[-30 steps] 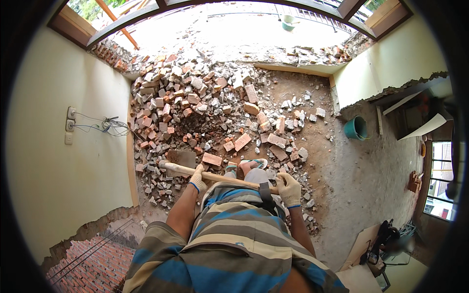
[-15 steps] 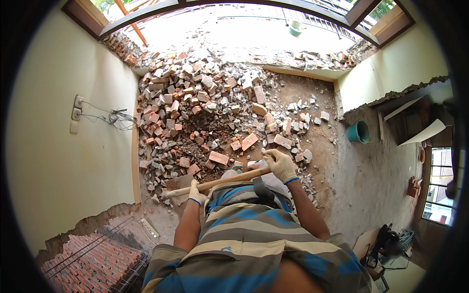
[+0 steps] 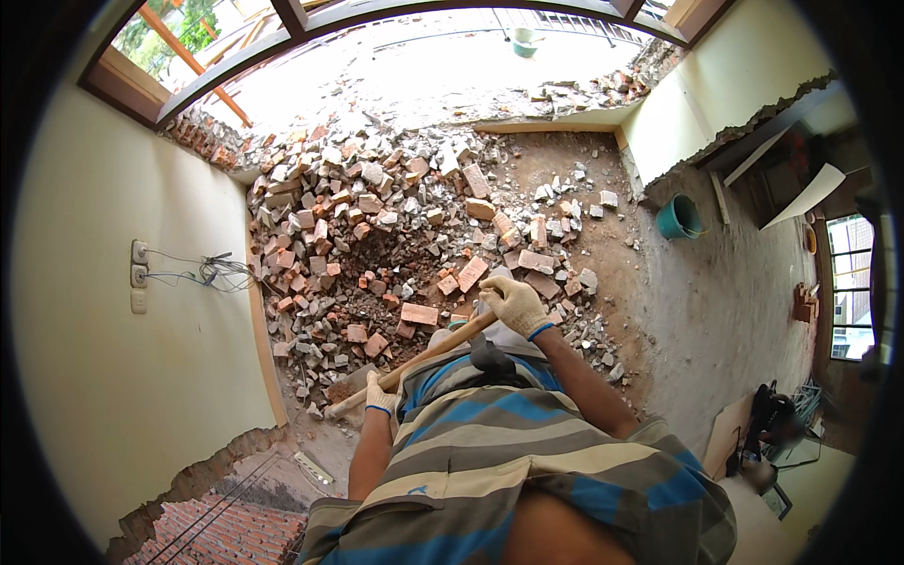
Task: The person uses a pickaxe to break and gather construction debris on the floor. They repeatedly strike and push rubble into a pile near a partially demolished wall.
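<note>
Across the front of my body I hold a hoe by its long wooden handle (image 3: pixel 435 352), slanting from lower left to upper right. My left hand (image 3: pixel 379 394), in a cream knitted glove with a blue cuff, is closed round the lower part. Beside it, a flat brownish blade (image 3: pixel 352 383) shows partly beneath the handle. My right hand (image 3: pixel 514 305), gloved the same way, is closed on the upper end; some of its fingers are hidden. Ahead of my hands lies a heap of broken bricks and rubble (image 3: pixel 367 226). One brick (image 3: pixel 419 314) lies just in front of the handle.
Left stands a pale wall (image 3: pixel 113 377) with sockets (image 3: pixel 139 264) and loose wires (image 3: pixel 218 268). A green bucket (image 3: pixel 680 218) stands on the concrete floor (image 3: pixel 725 292) at right. Another bucket (image 3: pixel 525 43) is outside, beyond the broken wall. Bricks (image 3: pixel 217 527) lie lower left.
My view has turned slightly, and the room has shifted in it. The handle now slopes more steeply, with my right hand higher and my left hand lower. Both hands keep hold of the hoe.
</note>
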A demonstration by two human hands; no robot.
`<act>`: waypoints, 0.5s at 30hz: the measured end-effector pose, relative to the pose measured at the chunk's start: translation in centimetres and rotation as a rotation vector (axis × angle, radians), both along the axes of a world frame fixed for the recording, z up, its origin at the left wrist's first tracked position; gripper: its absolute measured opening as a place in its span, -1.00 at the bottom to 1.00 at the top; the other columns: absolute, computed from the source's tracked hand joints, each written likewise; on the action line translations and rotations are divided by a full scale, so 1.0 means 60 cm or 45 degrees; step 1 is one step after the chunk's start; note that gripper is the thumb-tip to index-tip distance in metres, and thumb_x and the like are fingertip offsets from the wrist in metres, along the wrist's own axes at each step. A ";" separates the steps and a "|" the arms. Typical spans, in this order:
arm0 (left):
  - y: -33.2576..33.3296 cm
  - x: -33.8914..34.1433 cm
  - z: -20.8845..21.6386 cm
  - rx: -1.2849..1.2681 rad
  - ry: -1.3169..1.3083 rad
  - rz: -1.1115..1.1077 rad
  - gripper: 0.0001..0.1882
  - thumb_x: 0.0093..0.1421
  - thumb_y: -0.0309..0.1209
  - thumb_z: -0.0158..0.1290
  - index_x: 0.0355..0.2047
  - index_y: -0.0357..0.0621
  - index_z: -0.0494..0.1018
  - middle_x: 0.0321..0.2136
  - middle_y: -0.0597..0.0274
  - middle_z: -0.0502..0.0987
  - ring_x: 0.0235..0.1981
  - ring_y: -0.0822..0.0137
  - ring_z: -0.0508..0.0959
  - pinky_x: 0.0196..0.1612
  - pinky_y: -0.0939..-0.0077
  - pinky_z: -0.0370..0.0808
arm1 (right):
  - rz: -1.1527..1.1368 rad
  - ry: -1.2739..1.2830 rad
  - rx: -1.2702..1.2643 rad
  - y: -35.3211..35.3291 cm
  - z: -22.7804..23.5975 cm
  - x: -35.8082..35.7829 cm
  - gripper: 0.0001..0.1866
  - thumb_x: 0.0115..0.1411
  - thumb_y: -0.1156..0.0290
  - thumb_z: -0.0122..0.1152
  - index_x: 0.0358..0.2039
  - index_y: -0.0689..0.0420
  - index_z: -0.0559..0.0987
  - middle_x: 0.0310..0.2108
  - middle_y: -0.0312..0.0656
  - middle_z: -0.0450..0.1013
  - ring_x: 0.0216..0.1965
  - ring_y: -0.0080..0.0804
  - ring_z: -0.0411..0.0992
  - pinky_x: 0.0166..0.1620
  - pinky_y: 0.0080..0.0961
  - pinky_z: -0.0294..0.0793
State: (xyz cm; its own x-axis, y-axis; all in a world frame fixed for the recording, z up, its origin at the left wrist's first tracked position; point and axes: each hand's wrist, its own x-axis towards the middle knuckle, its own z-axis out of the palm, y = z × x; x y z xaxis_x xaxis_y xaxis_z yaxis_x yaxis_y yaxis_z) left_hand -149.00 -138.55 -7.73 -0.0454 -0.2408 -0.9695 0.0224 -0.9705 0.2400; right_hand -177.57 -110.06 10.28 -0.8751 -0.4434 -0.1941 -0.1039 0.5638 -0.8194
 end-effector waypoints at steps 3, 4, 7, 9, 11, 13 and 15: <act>-0.008 -0.007 0.005 0.000 0.016 0.017 -0.46 0.32 0.12 0.16 0.01 -0.03 0.36 -0.02 -0.03 0.45 -0.03 -0.08 0.54 -0.05 -0.17 0.70 | -0.009 -0.014 -0.008 0.006 -0.003 -0.003 -0.72 0.31 0.21 0.34 -0.07 0.10 0.71 -0.23 -0.01 0.67 -0.19 -0.08 0.66 -0.10 -0.29 0.62; -0.009 -0.010 0.008 -0.021 0.007 0.012 -0.46 0.31 0.12 0.17 -0.01 -0.03 0.36 -0.02 -0.02 0.45 -0.03 -0.07 0.54 -0.06 -0.17 0.70 | -0.006 -0.031 -0.004 0.008 -0.005 -0.004 -0.72 0.31 0.21 0.34 -0.08 0.10 0.71 -0.23 -0.01 0.67 -0.20 -0.08 0.66 -0.11 -0.30 0.62; -0.013 -0.022 0.021 -0.024 -0.011 -0.004 -0.51 0.33 0.11 0.16 -0.08 -0.02 0.39 -0.08 0.01 0.47 -0.07 -0.04 0.54 -0.08 -0.15 0.69 | -0.021 -0.072 -0.015 0.014 -0.007 -0.011 -0.73 0.33 0.21 0.33 -0.08 0.09 0.71 -0.25 -0.02 0.67 -0.21 -0.09 0.67 -0.12 -0.31 0.62; -0.017 -0.031 0.027 -0.071 -0.066 -0.035 -0.57 0.34 0.03 0.19 -0.12 -0.06 0.40 -0.15 0.07 0.46 -0.14 0.04 0.53 -0.08 -0.02 0.66 | -0.033 -0.106 -0.017 0.018 -0.008 -0.015 -0.73 0.33 0.20 0.32 -0.09 0.08 0.72 -0.26 -0.02 0.67 -0.22 -0.09 0.67 -0.12 -0.31 0.62; -0.024 -0.037 0.028 -0.119 -0.056 -0.026 -0.62 0.35 -0.11 0.23 -0.16 -0.13 0.39 -0.23 0.17 0.42 -0.22 0.18 0.50 -0.06 0.22 0.61 | -0.050 -0.133 -0.019 0.019 -0.012 -0.021 -0.73 0.34 0.19 0.31 -0.09 0.08 0.72 -0.26 -0.02 0.67 -0.22 -0.08 0.67 -0.12 -0.29 0.62; -0.034 -0.042 0.022 -0.039 -0.047 -0.034 -0.55 0.34 0.09 0.19 -0.12 -0.01 0.43 -0.16 0.09 0.50 -0.16 0.05 0.57 -0.08 -0.13 0.67 | -0.055 -0.136 -0.020 0.020 -0.019 -0.028 -0.73 0.33 0.20 0.31 -0.08 0.09 0.72 -0.26 0.00 0.67 -0.23 -0.11 0.67 -0.13 -0.30 0.61; -0.046 -0.047 0.010 -0.028 -0.039 -0.025 -0.55 0.34 0.09 0.19 -0.13 -0.01 0.43 -0.17 0.11 0.50 -0.15 0.07 0.57 -0.08 -0.11 0.67 | -0.044 -0.107 -0.024 0.015 -0.029 -0.041 -0.72 0.32 0.24 0.33 -0.07 0.13 0.71 -0.27 0.02 0.66 -0.26 -0.16 0.67 -0.15 -0.33 0.61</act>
